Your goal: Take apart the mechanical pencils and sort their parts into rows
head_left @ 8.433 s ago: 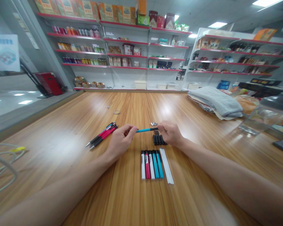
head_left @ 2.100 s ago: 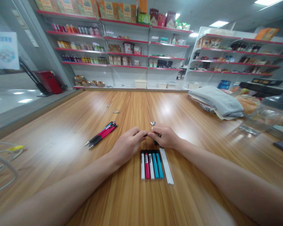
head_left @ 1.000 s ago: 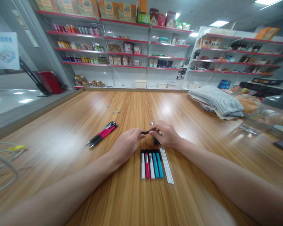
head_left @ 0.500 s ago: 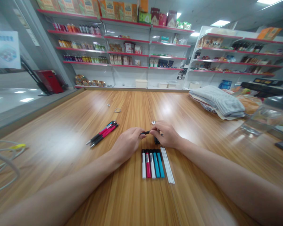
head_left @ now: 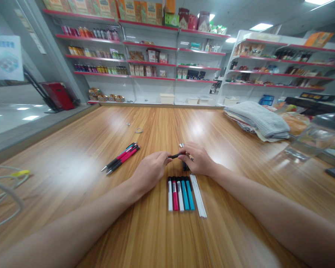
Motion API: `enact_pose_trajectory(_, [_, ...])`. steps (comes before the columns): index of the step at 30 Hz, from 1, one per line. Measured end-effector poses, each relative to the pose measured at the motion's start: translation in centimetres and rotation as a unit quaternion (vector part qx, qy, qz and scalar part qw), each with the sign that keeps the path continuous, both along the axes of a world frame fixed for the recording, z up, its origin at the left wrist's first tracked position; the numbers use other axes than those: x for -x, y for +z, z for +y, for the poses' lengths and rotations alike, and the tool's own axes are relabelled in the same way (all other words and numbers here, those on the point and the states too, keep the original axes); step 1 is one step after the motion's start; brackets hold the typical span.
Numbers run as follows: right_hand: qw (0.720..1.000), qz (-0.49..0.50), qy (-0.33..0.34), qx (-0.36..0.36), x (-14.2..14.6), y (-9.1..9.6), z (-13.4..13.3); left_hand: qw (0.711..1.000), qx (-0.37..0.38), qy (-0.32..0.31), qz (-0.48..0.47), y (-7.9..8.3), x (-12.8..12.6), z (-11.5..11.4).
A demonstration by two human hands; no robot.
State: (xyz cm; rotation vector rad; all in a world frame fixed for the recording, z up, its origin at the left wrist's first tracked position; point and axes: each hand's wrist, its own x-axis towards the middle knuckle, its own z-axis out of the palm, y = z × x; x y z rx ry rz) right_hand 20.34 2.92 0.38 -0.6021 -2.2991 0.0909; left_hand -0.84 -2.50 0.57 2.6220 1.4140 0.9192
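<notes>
- The grip of the left hand (head_left: 152,169) is pinched together, thumb and forefinger closed on the left end of a short black pen part (head_left: 175,155).
- The grip of the right hand (head_left: 198,160) is closed on the other end of the same part, with the fingertips curled over it.
- The black pen part sits level between the two hands, raised just above the tabletop (head_left: 72,178) near its middle.
- Just in front of the hands, toward the person, lies a neat row of pen barrels (head_left: 180,194): white, red, white, then two teal, side by side and touching.
- A bunch of thin white refills (head_left: 198,196) lies just beside the row on its right, parallel to it.
- A few more small black pieces (head_left: 185,168) lie under the right hand, mostly hidden by it.
- To the left of the left hand, well apart from it, a bundle of finished pens (head_left: 122,158) lies slanted, in red, black and blue.
- A small metal piece (head_left: 181,145) rests just beyond the right hand.
- Farther off lies a thin ring (head_left: 139,130); a folded striped cloth (head_left: 258,119) is at the right.
</notes>
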Motion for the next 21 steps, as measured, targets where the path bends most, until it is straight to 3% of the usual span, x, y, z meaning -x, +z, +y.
enact_pose_trajectory(21, [0.999,0.037,0.024,-0.025,0.07,0.31,-0.13,1.000,0.006,0.010,-0.004,0.00,-0.01,-0.17])
